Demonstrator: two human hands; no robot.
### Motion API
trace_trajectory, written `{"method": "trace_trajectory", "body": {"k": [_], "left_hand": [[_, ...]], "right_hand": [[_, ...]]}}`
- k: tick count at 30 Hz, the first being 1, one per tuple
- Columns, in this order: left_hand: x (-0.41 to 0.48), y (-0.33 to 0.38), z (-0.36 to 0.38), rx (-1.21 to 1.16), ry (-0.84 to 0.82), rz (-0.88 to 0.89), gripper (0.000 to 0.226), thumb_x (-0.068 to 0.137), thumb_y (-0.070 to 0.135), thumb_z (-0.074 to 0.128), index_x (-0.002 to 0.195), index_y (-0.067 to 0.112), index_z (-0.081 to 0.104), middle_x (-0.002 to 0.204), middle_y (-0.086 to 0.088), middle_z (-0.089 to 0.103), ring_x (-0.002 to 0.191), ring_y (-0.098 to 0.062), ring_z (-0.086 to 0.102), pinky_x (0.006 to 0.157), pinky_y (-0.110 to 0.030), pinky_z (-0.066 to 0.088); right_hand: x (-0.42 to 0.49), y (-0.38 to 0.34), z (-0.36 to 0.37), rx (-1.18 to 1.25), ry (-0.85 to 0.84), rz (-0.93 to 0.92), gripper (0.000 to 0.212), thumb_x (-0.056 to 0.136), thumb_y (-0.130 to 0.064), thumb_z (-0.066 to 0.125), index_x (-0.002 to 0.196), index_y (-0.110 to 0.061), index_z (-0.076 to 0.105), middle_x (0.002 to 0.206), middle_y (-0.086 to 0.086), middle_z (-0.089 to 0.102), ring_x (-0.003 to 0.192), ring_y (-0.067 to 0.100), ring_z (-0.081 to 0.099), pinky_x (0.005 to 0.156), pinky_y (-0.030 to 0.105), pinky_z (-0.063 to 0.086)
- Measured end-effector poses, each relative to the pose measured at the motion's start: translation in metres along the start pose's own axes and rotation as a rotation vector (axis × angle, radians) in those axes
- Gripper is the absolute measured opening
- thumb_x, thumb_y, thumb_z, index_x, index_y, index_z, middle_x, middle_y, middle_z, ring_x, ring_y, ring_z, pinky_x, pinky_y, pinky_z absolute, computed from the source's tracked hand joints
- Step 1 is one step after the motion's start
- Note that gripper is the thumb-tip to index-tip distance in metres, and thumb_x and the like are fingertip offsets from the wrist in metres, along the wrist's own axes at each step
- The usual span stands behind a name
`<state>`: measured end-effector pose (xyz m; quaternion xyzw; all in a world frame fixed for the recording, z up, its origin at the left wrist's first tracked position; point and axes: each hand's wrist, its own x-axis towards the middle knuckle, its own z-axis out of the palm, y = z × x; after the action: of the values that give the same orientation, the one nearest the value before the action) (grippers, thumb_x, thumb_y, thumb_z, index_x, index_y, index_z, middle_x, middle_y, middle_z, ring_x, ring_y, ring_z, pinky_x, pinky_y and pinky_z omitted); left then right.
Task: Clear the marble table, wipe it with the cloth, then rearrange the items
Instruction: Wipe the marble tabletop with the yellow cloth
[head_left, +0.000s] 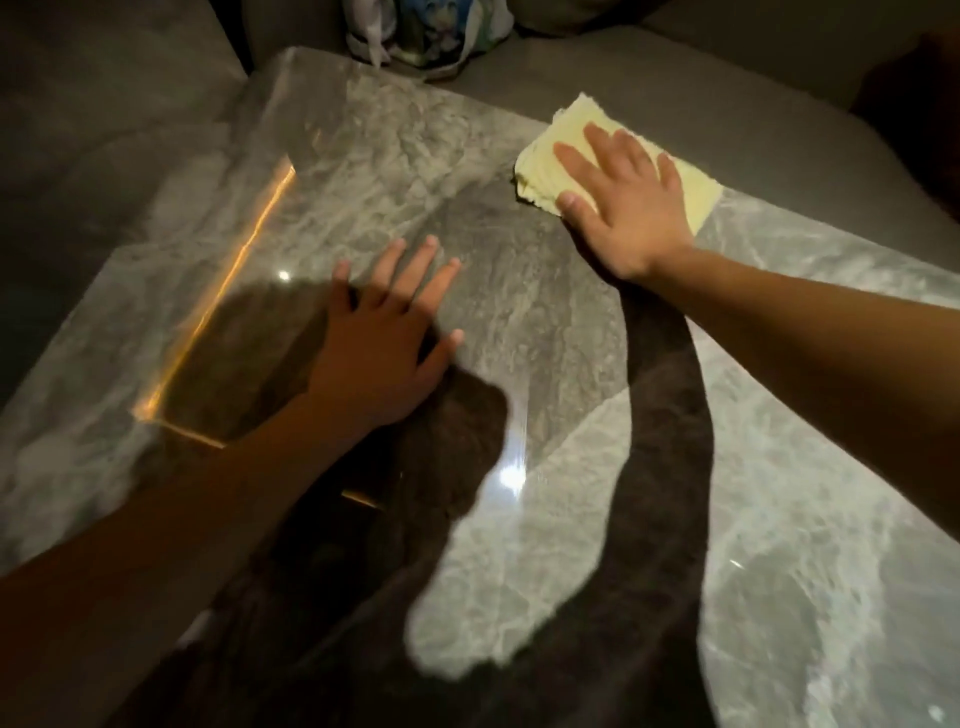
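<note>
A pale yellow folded cloth (550, 156) lies on the grey marble table (395, 156) near its far right edge. My right hand (628, 202) is pressed flat on top of the cloth, fingers spread, covering its middle. My left hand (384, 338) rests flat on the bare marble nearer the table's centre, fingers apart, holding nothing. The tabletop carries nothing else that I can see; it is glossy, with bright light spots and dark shadows of my arms.
A grey sofa (649, 67) wraps around the table's far and left sides. On the sofa seat just beyond the far table edge sits a bundle of colourful items with white plastic (431, 31).
</note>
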<state>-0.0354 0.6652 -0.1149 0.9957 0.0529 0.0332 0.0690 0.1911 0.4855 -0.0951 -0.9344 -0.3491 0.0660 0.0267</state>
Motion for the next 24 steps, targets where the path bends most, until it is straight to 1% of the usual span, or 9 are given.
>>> {"method": "trace_trajectory", "body": {"k": [4,7,9,11,13,16,18,21,24], "left_hand": [[0.006,0.004,0.001,0.018,-0.012,-0.050,0.061,0.091,0.048,0.030,0.147,0.024,0.030,0.156,-0.002,0.028,0.145,-0.023,0.023,0.112,-0.058,0.016],[0.004,0.005,0.000,0.037,-0.016,-0.060,0.056,0.094,0.043,0.027,0.147,0.025,0.033,0.155,-0.001,0.031,0.144,-0.022,0.026,0.113,-0.056,0.017],[0.004,0.005,-0.003,0.016,-0.064,-0.097,0.058,0.093,0.041,0.018,0.149,0.027,0.025,0.158,0.001,0.023,0.147,-0.020,0.018,0.115,-0.054,0.012],[0.000,0.009,-0.005,-0.009,-0.094,-0.130,0.061,0.091,0.039,0.011,0.150,0.027,0.019,0.160,0.003,0.016,0.148,-0.020,0.011,0.116,-0.052,0.009],[-0.013,0.018,-0.009,-0.038,-0.091,-0.150,0.064,0.089,0.039,0.007,0.151,0.024,0.019,0.160,0.000,0.016,0.148,-0.022,0.011,0.116,-0.052,0.010],[-0.045,0.029,-0.010,-0.035,-0.126,-0.140,0.067,0.089,0.042,0.003,0.151,0.023,0.019,0.160,0.000,0.014,0.148,-0.023,0.009,0.116,-0.051,0.008],[-0.064,0.031,-0.011,-0.036,-0.133,-0.123,0.067,0.089,0.044,0.004,0.150,0.024,0.021,0.160,0.000,0.016,0.148,-0.023,0.010,0.116,-0.051,0.008],[-0.085,0.030,-0.011,-0.039,-0.139,-0.108,0.064,0.091,0.044,0.008,0.150,0.024,0.023,0.159,0.000,0.018,0.148,-0.023,0.012,0.116,-0.051,0.008],[-0.095,0.032,-0.009,-0.042,-0.126,-0.109,0.063,0.091,0.043,0.010,0.150,0.024,0.023,0.159,0.000,0.018,0.148,-0.022,0.012,0.116,-0.051,0.008]], "right_hand": [[-0.023,-0.016,0.004,-0.011,-0.012,-0.018,0.056,0.096,-0.054,0.018,0.150,-0.040,0.016,0.161,-0.002,0.009,0.148,0.025,0.004,0.117,0.053,0.005],[-0.075,-0.043,0.010,-0.014,-0.047,-0.141,0.059,0.093,-0.055,0.016,0.149,-0.039,0.019,0.160,-0.001,0.014,0.148,0.026,0.009,0.116,0.054,0.010],[-0.118,-0.059,0.015,-0.002,-0.062,-0.218,0.056,0.095,-0.053,0.020,0.149,-0.039,0.019,0.160,-0.002,0.015,0.148,0.027,0.010,0.115,0.054,0.012],[-0.162,-0.073,0.019,0.020,-0.084,-0.275,0.055,0.096,-0.052,0.022,0.150,-0.041,0.016,0.161,-0.003,0.010,0.148,0.025,0.005,0.116,0.053,0.009],[-0.208,-0.089,0.023,0.038,-0.095,-0.335,0.055,0.097,-0.051,0.026,0.150,-0.041,0.014,0.161,-0.004,0.007,0.149,0.024,0.001,0.116,0.054,0.008],[-0.274,-0.115,0.031,0.049,-0.124,-0.409,0.057,0.097,-0.050,0.032,0.151,-0.039,0.015,0.162,-0.004,0.006,0.149,0.025,0.001,0.114,0.055,0.011],[-0.316,-0.133,0.036,0.045,-0.153,-0.439,0.058,0.097,-0.052,0.033,0.151,-0.039,0.015,0.162,-0.003,0.007,0.149,0.027,0.003,0.112,0.055,0.013],[-0.369,-0.157,0.046,0.020,-0.176,-0.497,0.060,0.095,-0.055,0.035,0.150,-0.038,0.018,0.161,-0.002,0.013,0.148,0.028,0.012,0.109,0.055,0.019],[-0.392,-0.167,0.052,-0.036,-0.178,-0.538,0.060,0.094,-0.059,0.033,0.149,-0.037,0.024,0.160,-0.001,0.019,0.146,0.028,0.019,0.107,0.055,0.024]]}}
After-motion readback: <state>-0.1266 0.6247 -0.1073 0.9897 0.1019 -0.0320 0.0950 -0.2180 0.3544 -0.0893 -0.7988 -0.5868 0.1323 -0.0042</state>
